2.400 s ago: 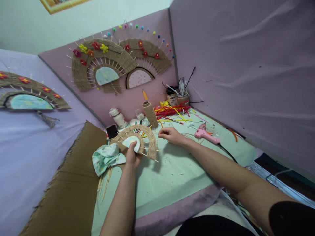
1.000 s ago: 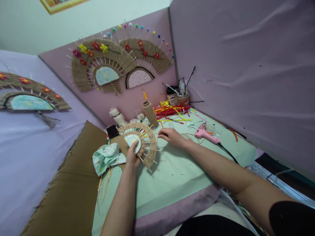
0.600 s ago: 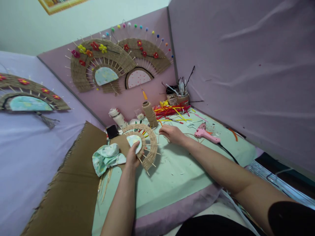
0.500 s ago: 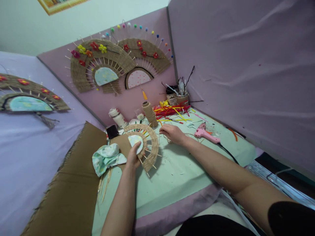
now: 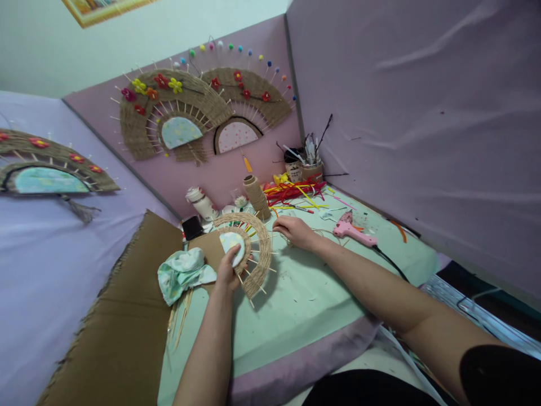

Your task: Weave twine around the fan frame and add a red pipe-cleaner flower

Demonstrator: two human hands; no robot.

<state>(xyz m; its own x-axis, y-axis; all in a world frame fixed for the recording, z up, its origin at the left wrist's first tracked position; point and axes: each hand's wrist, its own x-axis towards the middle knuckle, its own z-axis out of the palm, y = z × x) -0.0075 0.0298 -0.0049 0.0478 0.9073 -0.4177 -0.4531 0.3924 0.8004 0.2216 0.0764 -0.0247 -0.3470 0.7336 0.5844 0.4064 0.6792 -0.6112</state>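
Note:
My left hand [image 5: 227,272] is closed around a small half-ring fan [image 5: 265,248], its thumb lying on the pale patterned half-circle at the fan's centre. Twine is woven over thin sticks to form the fan's band, and the stick ends poke out past the outer edge. Just right of that edge, my right hand [image 5: 295,231] pinches the twine, though the strand between the fingertips is thin and hard to see. Loose loops of twine [image 5: 325,232] lie on the table beneath and behind this hand. A cone of twine [image 5: 256,197] stands beyond the fan.
A pink glue gun [image 5: 355,232] with a black cord lies at right. Red and yellow strips [image 5: 291,193] lie at the back, near jars holding twigs. On the left are a crumpled cloth [image 5: 181,273], thin sticks [image 5: 182,318] and a cardboard sheet [image 5: 114,316]. Finished fans [image 5: 141,135] hang behind.

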